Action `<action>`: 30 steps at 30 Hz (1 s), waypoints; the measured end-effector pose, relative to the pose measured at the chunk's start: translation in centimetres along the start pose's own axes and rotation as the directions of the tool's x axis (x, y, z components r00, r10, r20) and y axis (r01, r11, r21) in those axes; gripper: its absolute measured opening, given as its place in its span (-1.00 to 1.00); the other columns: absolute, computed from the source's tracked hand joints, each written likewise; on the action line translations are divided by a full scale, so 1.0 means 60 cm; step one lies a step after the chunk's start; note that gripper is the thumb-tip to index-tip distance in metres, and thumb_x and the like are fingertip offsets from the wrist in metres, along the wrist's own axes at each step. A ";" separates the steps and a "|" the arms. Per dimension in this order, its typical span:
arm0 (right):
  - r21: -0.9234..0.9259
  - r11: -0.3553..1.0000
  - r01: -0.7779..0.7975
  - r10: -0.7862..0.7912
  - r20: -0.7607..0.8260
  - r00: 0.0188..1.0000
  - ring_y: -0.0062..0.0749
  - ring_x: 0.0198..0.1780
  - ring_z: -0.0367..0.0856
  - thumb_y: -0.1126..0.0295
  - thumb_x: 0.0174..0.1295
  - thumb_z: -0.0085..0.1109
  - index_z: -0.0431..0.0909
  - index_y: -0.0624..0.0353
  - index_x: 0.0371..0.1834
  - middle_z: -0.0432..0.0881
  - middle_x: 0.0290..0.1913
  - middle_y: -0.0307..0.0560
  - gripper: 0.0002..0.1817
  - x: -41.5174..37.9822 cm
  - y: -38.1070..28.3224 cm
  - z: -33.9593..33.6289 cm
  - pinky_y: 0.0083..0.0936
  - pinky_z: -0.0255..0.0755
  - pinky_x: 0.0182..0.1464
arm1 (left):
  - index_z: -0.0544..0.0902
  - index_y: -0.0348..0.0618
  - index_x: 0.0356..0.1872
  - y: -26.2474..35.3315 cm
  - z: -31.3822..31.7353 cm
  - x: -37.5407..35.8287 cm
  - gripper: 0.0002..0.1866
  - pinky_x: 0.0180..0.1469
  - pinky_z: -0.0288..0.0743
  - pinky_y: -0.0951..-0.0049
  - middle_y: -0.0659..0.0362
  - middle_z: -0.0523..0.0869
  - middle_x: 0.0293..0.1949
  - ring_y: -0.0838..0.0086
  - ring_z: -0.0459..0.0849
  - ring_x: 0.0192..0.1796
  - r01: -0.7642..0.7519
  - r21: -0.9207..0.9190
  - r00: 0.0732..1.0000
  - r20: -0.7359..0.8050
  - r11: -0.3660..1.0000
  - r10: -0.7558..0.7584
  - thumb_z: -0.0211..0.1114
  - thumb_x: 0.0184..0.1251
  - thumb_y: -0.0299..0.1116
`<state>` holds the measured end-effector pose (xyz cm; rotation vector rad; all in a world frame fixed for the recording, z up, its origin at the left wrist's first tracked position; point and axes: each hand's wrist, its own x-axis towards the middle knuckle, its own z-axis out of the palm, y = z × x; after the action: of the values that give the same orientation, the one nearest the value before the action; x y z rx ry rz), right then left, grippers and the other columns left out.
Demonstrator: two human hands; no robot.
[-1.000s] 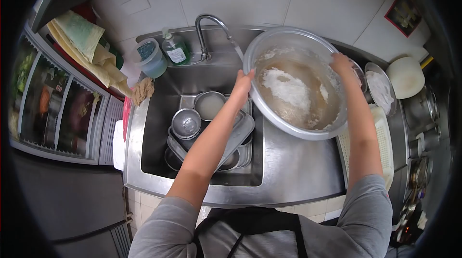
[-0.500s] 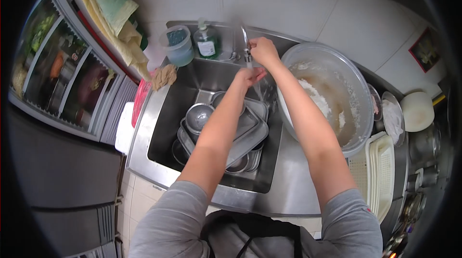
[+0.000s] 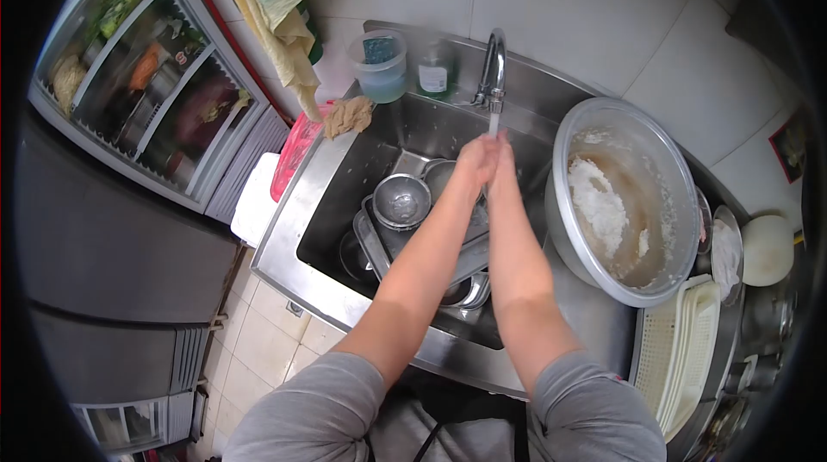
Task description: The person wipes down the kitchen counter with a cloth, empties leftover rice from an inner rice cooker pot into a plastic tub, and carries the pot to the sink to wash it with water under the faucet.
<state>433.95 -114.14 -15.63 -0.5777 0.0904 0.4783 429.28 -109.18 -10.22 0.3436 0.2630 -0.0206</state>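
Note:
Water runs from the curved chrome faucet (image 3: 494,65) onto my hands. My left hand (image 3: 476,158) and my right hand (image 3: 501,154) are pressed together under the stream, just below the spout. Both look bare, with the fingers stretched out toward the faucet and partly covering each other. Below them in the steel sink (image 3: 323,208) lie a round metal bowl (image 3: 402,201), metal trays (image 3: 370,240) and other pans, partly hidden by my forearms.
A large metal basin (image 3: 564,229) with white grainy food stands right of the sink. White plastic baskets (image 3: 689,350) are beside it. A plastic tub (image 3: 379,74), a green soap bottle (image 3: 433,74) and a brown cloth (image 3: 348,117) sit at the sink's back left. A glass-door fridge (image 3: 164,91) stands left.
My right hand has left the faucet spout and come down against my left hand under the water. The view has shifted, so the sink and basin appear farther right.

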 end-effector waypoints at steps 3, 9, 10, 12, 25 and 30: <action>-0.171 0.977 -0.128 0.104 -0.142 0.984 -0.40 -0.54 0.49 0.08 0.22 -0.14 0.43 0.18 -0.39 0.47 -0.60 -0.17 -0.64 -0.007 -0.024 0.019 -0.45 0.39 -0.49 | 0.49 -0.31 -0.36 0.014 0.026 -0.064 -0.87 -0.37 0.47 0.34 0.13 0.52 -0.54 0.39 0.53 -0.47 -0.088 0.684 0.987 -0.040 0.724 0.157 -0.03 0.16 -0.51; -0.499 0.862 -0.091 -0.112 -0.362 0.926 -0.59 -0.70 0.30 0.47 -0.02 0.15 0.48 0.19 -0.45 0.40 -0.64 -0.27 -0.92 -0.019 0.033 0.050 -0.61 0.16 -0.72 | 0.62 -0.22 -0.31 0.066 -0.043 -0.139 -0.77 -0.17 0.47 0.24 -0.18 0.58 -0.33 0.04 0.59 -0.26 0.025 0.894 0.923 0.151 -0.448 0.354 0.08 0.00 -0.44; -0.711 0.700 -0.072 -0.218 -0.309 0.926 -0.51 -0.78 0.28 0.45 0.00 0.05 0.45 0.17 -0.44 0.36 -0.69 -0.25 -0.93 -0.014 0.032 0.036 -0.58 0.13 -0.77 | 0.62 -0.20 -0.30 0.082 -0.045 -0.184 -0.76 -0.14 0.45 0.25 -0.12 0.59 -0.28 0.07 0.58 -0.23 0.052 0.865 0.925 0.146 -0.498 0.350 0.13 -0.06 -0.45; -0.320 0.929 0.187 -0.297 -0.342 0.892 -0.48 -0.79 0.28 0.49 -0.02 -0.07 0.35 0.07 -0.58 0.31 -0.74 -0.26 -0.94 0.034 0.055 -0.012 -0.55 0.11 -0.79 | 0.61 -0.19 -0.28 0.125 -0.062 -0.277 -0.72 -0.08 0.41 0.27 -0.06 0.55 -0.14 0.09 0.54 -0.14 0.096 0.809 0.924 0.144 -0.579 0.355 0.19 -0.13 -0.44; 0.246 0.955 -0.168 0.181 -0.028 0.983 -0.21 -0.13 0.47 0.26 0.12 -0.09 0.35 0.22 -0.17 0.46 -0.16 -0.07 -0.70 0.282 0.091 0.045 -0.16 0.22 -0.05 | 0.62 -0.17 -0.32 0.193 -0.280 -1.114 -0.73 0.03 0.37 0.30 -0.02 0.60 -0.18 0.16 0.53 -0.07 0.824 0.551 0.374 -0.357 -0.131 0.856 0.23 0.03 -0.21; 0.618 0.786 0.029 -0.129 0.117 0.985 -0.17 -0.22 0.53 0.37 0.05 -0.06 0.42 0.29 -0.31 0.53 -0.30 -0.06 -0.79 0.399 0.037 -0.002 -0.13 0.34 -0.29 | 0.66 -0.17 -0.38 0.098 -0.355 -1.367 -0.70 -0.09 0.43 0.33 -0.05 0.64 -0.34 0.16 0.60 -0.21 0.841 0.442 -0.093 -0.447 0.310 0.890 0.26 -0.07 -0.16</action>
<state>454.18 -102.78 -21.94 0.1052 0.0693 0.3788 345.12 -98.51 -6.42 1.8653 2.1878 0.2366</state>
